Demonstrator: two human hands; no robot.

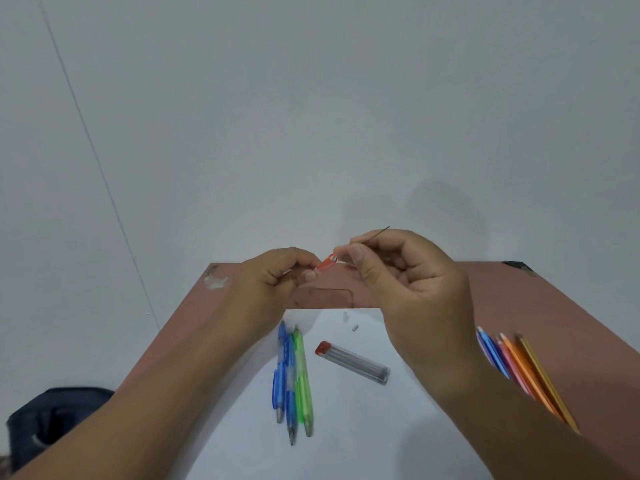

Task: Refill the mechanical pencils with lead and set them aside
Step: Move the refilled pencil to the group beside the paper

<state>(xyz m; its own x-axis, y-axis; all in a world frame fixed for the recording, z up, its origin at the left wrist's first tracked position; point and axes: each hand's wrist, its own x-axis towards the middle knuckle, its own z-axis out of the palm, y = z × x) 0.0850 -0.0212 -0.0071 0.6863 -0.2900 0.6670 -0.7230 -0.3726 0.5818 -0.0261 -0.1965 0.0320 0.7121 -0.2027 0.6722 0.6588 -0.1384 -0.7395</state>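
Lead (380,233) pinched in right hand (408,282) enters the orange pencil (325,264) gripped by left hand (277,275) — three pencils (292,375) at six o'clock may still await refilling.

A plain desk setup: a brown table (540,306) against a bare white wall (311,98) (coloured pencils (519,368) laid out), possibly home.

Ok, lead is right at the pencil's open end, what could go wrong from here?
The thin lead pinched in the right hand may snap if it enters the red pencil in the left hand at an angle. The small loose parts on the white sheet could roll off.
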